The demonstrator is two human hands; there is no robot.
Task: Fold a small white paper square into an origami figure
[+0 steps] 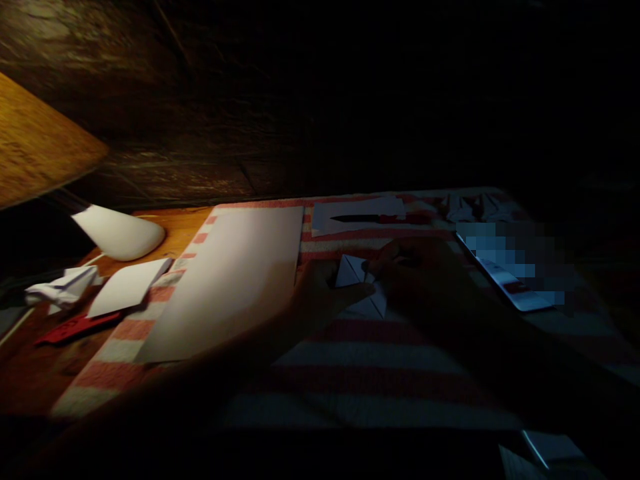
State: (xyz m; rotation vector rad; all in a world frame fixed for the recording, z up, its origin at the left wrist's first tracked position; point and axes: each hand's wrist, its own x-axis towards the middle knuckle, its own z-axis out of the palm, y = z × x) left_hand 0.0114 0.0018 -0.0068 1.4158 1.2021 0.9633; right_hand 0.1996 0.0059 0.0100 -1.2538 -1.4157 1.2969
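Note:
Between my hands is a small piece of folded white paper, with crease lines running across it, just above a red-and-white striped towel. My left hand grips it from the left, the thumb laid across its middle. From the right, my right hand pinches its upper right edge with bent fingers. Both hands lie in deep shadow, so the fingertips are hard to make out. A large white sheet of paper lies on the towel just left of my left hand.
A dark-bladed knife rests on white paper behind my hands. Folded paper shapes stand at the back right, near a lit phone. Leftward are a lamp, crumpled paper and a red object.

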